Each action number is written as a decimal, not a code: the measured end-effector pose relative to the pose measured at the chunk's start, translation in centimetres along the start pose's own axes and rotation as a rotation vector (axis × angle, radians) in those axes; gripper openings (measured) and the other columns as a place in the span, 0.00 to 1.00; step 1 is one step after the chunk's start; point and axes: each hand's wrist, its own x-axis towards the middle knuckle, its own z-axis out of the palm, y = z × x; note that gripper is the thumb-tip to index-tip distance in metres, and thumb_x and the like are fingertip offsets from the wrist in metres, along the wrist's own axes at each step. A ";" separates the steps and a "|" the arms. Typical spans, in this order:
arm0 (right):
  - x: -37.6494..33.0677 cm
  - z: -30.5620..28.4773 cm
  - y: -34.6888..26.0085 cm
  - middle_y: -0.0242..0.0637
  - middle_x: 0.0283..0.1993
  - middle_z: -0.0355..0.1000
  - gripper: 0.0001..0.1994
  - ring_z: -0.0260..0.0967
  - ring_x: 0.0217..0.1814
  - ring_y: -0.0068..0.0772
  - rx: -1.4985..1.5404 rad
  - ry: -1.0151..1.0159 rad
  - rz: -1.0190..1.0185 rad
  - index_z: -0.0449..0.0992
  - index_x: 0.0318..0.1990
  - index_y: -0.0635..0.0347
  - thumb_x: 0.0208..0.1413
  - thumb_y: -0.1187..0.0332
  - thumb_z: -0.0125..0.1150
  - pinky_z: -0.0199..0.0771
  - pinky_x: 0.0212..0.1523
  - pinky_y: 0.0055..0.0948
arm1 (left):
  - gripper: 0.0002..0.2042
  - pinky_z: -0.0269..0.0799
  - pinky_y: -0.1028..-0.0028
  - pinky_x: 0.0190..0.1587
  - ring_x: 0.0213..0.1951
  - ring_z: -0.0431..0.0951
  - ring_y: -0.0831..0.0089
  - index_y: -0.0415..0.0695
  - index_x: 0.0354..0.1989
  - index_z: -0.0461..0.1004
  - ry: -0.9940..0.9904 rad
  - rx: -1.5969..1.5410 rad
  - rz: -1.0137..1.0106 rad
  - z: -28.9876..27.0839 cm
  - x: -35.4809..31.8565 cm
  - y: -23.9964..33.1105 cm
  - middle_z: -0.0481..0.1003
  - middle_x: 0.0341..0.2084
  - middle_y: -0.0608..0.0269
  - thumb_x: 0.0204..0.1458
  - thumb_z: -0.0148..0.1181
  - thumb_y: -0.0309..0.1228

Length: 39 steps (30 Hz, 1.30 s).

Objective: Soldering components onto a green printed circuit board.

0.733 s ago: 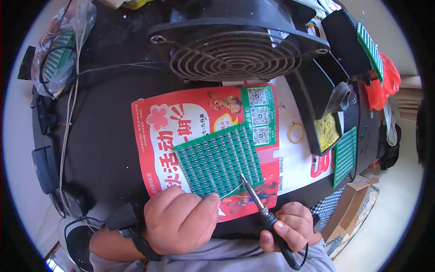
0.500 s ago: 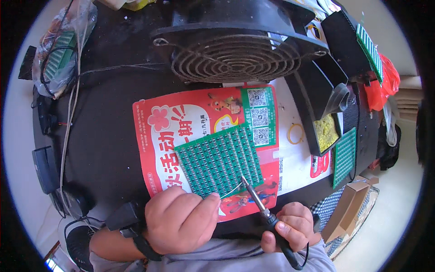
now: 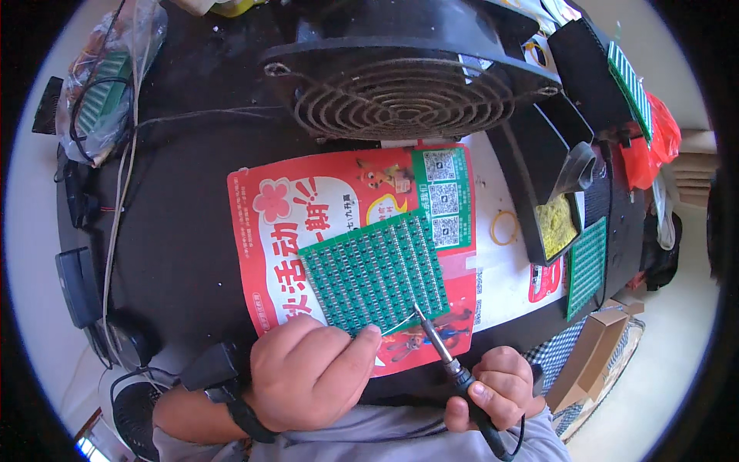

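Observation:
A green circuit board (image 3: 373,269) with rows of small parts lies tilted on a red and white printed sheet (image 3: 265,231). My left hand (image 3: 312,373) is closed at the board's near edge, pinching a thin silvery solder wire (image 3: 398,324) that runs toward the right. My right hand (image 3: 500,389) grips the black handle of a soldering iron (image 3: 440,341). Its tip is at the board's lower right part, close to the end of the wire. Whether the tip touches the board, I cannot tell.
A black fan (image 3: 408,92) with a wire guard stands behind the board. To the right are a black holder with a yellow sponge (image 3: 556,223), another green board (image 3: 587,269) and an open cardboard box (image 3: 589,354). Cables (image 3: 123,200) and a plastic bag (image 3: 108,85) are at left.
The iron's tip and the wire end have shifted slightly down and right. My left hand has moved a little to the right. The whole view has shifted slightly.

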 end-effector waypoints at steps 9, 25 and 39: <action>-0.4 0.3 0.0 0.30 0.22 0.64 0.11 0.60 0.21 0.25 0.026 0.029 -0.009 0.72 0.30 0.60 0.38 0.70 0.66 0.61 0.17 0.23 | 0.16 0.59 0.73 0.16 0.15 0.65 0.72 0.38 0.37 0.77 -0.108 0.037 0.009 -0.5 -0.4 -0.1 0.66 0.16 0.68 0.35 0.66 0.21; -0.6 0.1 -0.1 0.29 0.21 0.63 0.11 0.60 0.20 0.25 0.036 0.042 -0.004 0.72 0.30 0.60 0.38 0.70 0.66 0.59 0.17 0.22 | 0.09 0.64 0.73 0.19 0.15 0.68 0.69 0.38 0.27 0.74 -0.020 0.032 -0.060 0.3 -0.1 0.5 0.69 0.15 0.65 0.34 0.62 0.19; -0.6 0.2 0.0 0.28 0.21 0.63 0.10 0.59 0.20 0.24 0.042 0.057 -0.009 0.72 0.29 0.59 0.38 0.71 0.66 0.58 0.17 0.22 | 0.08 0.66 0.74 0.19 0.16 0.69 0.69 0.37 0.27 0.74 0.023 0.022 -0.003 0.4 0.0 0.2 0.70 0.16 0.64 0.35 0.63 0.19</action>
